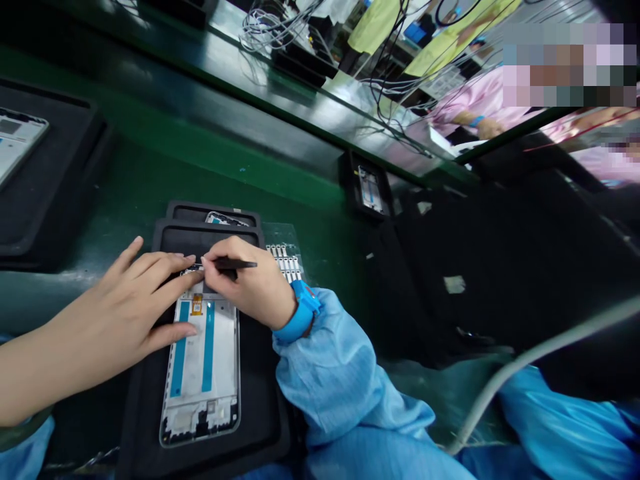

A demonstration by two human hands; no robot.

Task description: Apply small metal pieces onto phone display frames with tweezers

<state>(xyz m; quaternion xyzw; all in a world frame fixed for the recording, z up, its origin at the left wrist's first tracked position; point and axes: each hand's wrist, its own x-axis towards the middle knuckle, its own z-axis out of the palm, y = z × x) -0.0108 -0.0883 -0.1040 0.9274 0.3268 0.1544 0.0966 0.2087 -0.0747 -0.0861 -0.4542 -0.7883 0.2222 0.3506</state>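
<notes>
A white phone frame [203, 373] with two blue strips lies in a black tray [260, 413] in front of me. My left hand [135, 300] rests flat on the frame's upper left, fingers stretched out, fingertips at its top edge. My right hand [250, 283] is closed on black tweezers [233, 265], whose tip meets the frame's top edge beside my left fingertips. A blue wrist strap [303, 310] circles my right wrist. A small orange flex part [197, 305] sits on the frame below the fingertips.
A second black tray [213, 213] holding another frame lies just behind, beside a sheet of small parts [287, 261]. More trays with frames sit at far left [45, 180] and on the green belt [371, 190]. A person in pink [475, 107] works opposite. A grey cable [525, 360] crosses right.
</notes>
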